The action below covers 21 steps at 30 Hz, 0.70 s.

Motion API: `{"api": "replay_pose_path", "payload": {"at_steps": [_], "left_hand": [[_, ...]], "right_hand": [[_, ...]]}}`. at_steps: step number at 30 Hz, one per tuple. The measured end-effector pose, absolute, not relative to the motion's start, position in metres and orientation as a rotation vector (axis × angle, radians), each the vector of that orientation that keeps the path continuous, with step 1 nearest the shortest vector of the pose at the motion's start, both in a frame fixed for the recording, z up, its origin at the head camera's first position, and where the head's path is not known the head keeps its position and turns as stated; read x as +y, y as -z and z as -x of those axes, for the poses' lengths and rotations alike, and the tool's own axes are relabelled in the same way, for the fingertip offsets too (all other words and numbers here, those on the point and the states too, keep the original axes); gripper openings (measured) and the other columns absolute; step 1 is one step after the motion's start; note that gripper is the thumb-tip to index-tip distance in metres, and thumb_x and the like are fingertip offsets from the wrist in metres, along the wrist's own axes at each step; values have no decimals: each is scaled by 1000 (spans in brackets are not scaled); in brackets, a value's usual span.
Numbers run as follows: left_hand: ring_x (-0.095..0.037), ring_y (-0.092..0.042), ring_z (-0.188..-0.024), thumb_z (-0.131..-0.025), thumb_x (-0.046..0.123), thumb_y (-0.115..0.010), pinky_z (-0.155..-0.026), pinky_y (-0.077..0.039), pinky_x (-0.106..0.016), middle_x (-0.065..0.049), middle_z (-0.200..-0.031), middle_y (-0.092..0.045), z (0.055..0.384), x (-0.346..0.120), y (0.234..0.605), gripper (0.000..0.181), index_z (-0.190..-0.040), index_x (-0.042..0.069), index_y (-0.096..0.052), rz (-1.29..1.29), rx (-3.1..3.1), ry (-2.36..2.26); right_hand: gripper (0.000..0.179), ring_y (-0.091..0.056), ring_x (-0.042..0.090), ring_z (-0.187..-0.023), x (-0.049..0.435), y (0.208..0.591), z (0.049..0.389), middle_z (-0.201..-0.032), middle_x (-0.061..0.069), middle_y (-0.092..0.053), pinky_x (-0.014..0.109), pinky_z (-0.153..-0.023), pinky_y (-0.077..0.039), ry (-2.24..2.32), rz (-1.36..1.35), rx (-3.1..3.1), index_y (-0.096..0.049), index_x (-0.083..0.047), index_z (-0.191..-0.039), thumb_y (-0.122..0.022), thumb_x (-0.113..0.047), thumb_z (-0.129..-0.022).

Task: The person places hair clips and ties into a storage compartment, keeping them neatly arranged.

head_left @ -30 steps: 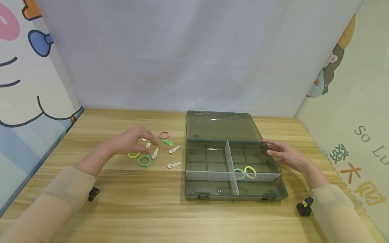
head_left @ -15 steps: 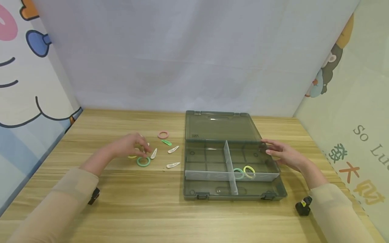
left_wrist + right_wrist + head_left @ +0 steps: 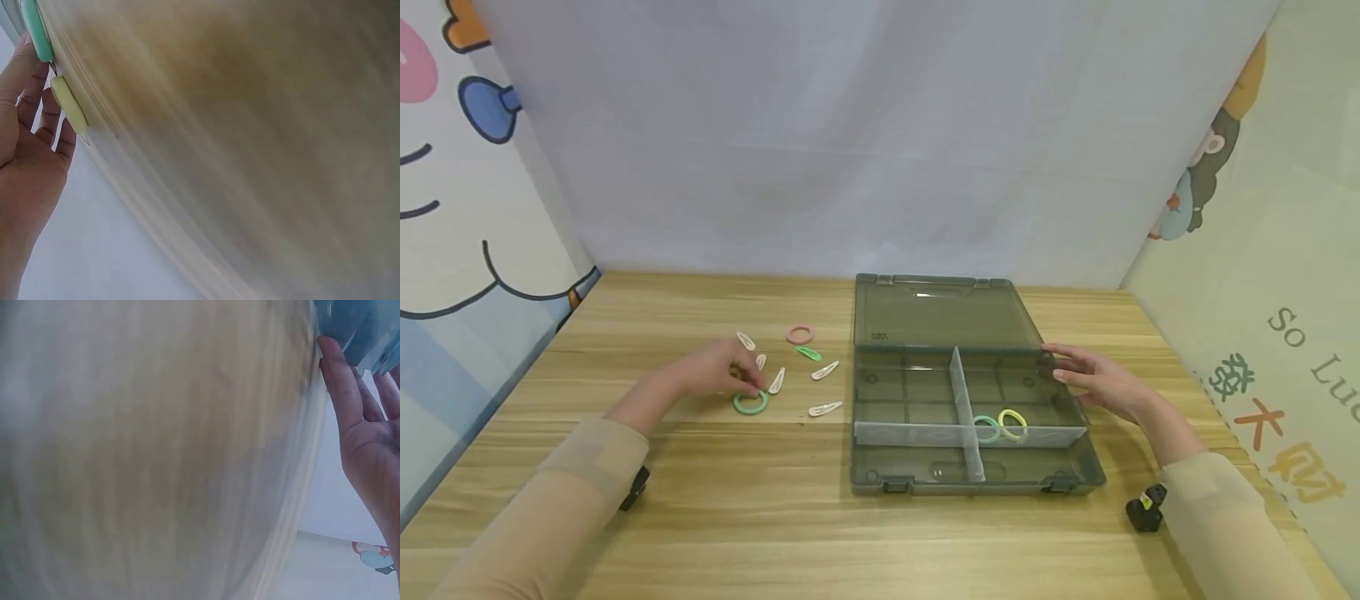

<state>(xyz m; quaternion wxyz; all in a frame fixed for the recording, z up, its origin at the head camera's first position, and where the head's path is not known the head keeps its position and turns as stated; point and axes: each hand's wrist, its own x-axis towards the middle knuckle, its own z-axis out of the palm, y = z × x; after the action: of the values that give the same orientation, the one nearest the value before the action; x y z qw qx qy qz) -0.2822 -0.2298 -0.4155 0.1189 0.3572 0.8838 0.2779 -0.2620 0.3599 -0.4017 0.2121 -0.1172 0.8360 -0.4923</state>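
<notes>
Wood table [image 3: 760, 517]: supports all items. Box [image 3: 940, 489]: grey, lid folded back, dividers inside, positioned right of loose items. Right hand [image 3: 1105, 387]: at box's right side, fingers extended, slightly spread, touching box. Left hand [image 3: 718, 371]: over loose items, fingers bent, thumb and fingertips at edge of green ring [image 3: 750, 412]; whether pinched, cannot tell. Green ring: on table, left of box. Yellow ring [image 3: 70, 105]: beside left fingers. Pink ring [image 3: 800, 341]: farther back. White clips [image 3: 825, 371], green clip [image 3: 808, 354]: scattered nearby.
</notes>
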Motion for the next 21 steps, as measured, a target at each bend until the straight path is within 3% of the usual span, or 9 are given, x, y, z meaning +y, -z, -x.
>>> {"api": "replay_pose_path", "payload": {"at_steps": [13, 21], "left_hand": [[-8, -59, -78, -79, 13, -74, -73, -50, -25, 6, -81, -68, 280, -224, 405, 5, -85, 12, -75, -1013, 2587, -847], [-14, -58, -90, -79, 19, -75, -86, -46, -42, 10, -86, -69, 279, -214, 385, 7, -86, 18, -75, -963, 2657, -797]], "right_hand": [[63, -16, 47, -138, 360, 401, 261, -155, 22, -11, 70, -99, -24, 1366, 337, 2320, -21, -13, -150, -51, -31, -98], [64, -14, 48, -138, 359, 398, 259, -155, 24, -11, 69, -98, -27, 1369, 347, 2317, -20, -11, -150, -51, -30, -98]]}}
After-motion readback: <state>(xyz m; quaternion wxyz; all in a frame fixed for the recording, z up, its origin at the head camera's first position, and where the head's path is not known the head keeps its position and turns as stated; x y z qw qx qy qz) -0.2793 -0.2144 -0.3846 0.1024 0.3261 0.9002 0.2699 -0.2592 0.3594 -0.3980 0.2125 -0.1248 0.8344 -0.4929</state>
